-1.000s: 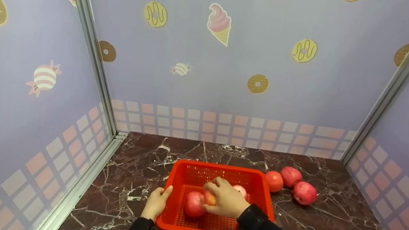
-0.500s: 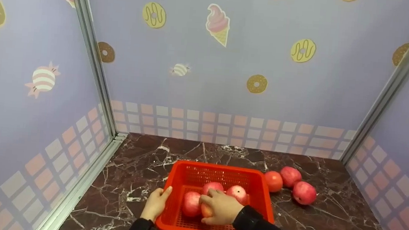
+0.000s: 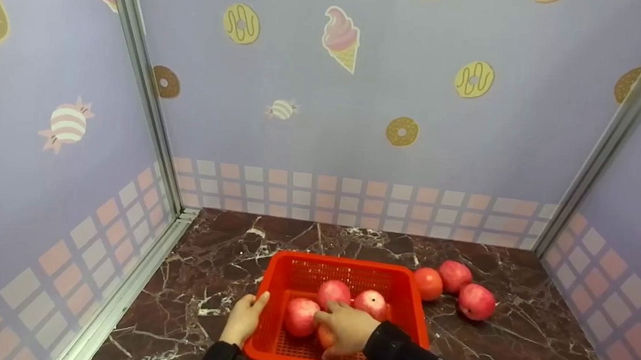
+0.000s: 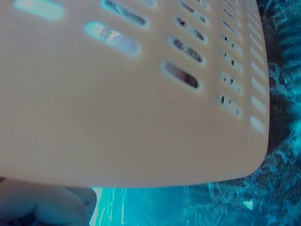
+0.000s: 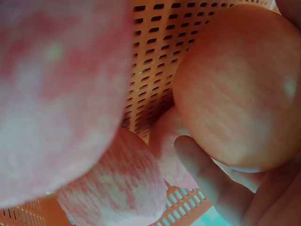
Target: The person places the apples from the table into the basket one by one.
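My left hand grips the left rim of a red plastic basket, thumb on top. In the left wrist view, the basket's slotted outer wall fills most of the picture. Inside the basket my right hand holds an orange-red apple, mostly covered by the fingers in the head view. The right wrist view shows this apple with a finger along its underside. Three pinkish-red apples lie close by in the basket: one at left, one behind, one at right.
Right of the basket, three more apples sit on the dark marbled table: an orange-red one beside the rim, and two pink-red ones. Patterned panels enclose the back and sides.
My right hand has moved slightly towards me with the orange-red apple, uncovering the back apple and more of the right one. The left apple has shifted a little left. The left hand stays put.
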### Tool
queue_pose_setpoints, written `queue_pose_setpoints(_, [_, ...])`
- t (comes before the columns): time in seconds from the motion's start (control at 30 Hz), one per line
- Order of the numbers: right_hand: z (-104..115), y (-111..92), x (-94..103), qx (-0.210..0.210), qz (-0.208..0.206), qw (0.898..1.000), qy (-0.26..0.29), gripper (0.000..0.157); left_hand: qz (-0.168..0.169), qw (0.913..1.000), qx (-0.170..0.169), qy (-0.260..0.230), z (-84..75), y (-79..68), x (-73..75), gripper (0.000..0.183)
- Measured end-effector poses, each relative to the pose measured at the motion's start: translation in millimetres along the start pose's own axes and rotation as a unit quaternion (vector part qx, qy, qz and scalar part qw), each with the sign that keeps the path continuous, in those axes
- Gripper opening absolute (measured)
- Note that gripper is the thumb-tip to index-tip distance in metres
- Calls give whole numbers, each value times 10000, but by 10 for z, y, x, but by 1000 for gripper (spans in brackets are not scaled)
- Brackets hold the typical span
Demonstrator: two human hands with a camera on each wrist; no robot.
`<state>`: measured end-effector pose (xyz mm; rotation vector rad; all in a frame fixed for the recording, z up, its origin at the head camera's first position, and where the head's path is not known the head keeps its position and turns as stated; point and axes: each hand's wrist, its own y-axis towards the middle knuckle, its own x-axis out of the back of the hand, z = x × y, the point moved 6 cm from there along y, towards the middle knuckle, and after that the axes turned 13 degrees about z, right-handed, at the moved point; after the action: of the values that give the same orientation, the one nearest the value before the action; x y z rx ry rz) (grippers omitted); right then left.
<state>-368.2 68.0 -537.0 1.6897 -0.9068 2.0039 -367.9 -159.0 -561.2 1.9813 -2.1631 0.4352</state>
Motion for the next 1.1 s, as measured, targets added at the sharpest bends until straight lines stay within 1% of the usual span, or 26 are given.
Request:
queue_pose_setpoints(0.13, [-3,-5,17,74,-52,9999,130,57,11,10000,-26,18,-8,-3,-2,36])
queue_pose_setpoints(0.3, [-14,-12,22,44,-22,9999,160,56,0,10000,-40,3,-11,-6,-4,36])
queue_pose_setpoints(0.5, [-19,-1,23,101,-29,9998,174,57,-11,10000,-1,-29,-14,-3,-1,36])
queue_pose_setpoints(0.77, [-33,-2,17,16,32,9999,155,57,-2,10000,35,-76,5,4,-1,35])
queue_pose_setpoints(0.87, [-42,-9,20,20,62,9998,210,57,-10,10000,28,-21,4,7,0,36])
queue_pose_setpoints(1.1, [-81,-17,20,123,-78,9994,306,58,14,10000,70,7,-2,3,0,36])
